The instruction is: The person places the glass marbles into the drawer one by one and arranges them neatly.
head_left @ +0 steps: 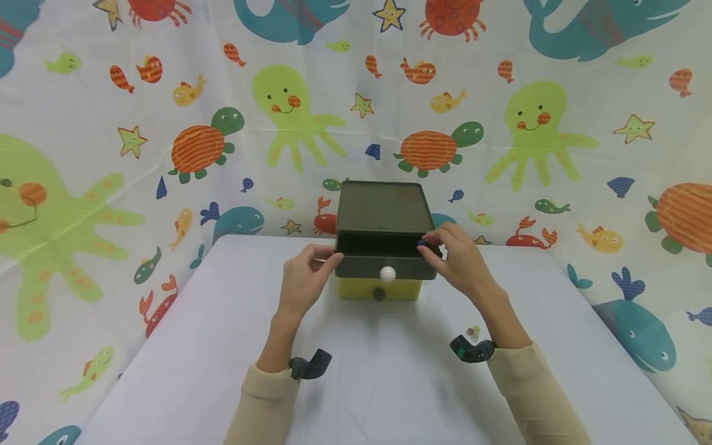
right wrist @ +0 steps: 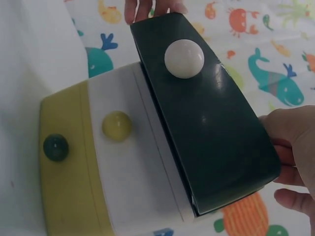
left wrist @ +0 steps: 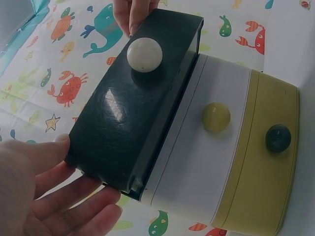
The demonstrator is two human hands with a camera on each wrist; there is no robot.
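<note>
A small drawer unit (head_left: 384, 207) with a dark green top stands on the table. Its dark green top drawer (head_left: 358, 267), with a white knob (head_left: 387, 274), is pulled out. My left hand (head_left: 303, 278) grips the left front corner of that drawer, thumb at the upper edge and fingers around the side. At the opposite corner, my right hand (head_left: 458, 256) pinches a small dark blue piece (head_left: 421, 243) between thumb and index finger, over the drawer's rim. In the right wrist view, the other right-hand fingers (right wrist: 290, 172) lie along the drawer's end; the blue piece is hidden there.
Below are a white drawer (left wrist: 184, 132) with a yellow knob (left wrist: 216, 117) and a yellow drawer (left wrist: 261, 162) with a dark green knob (left wrist: 278, 138). Several small round pieces (head_left: 473, 332) lie by my right forearm. A sea-animal curtain (head_left: 345, 123) hangs behind the white table (head_left: 239, 296).
</note>
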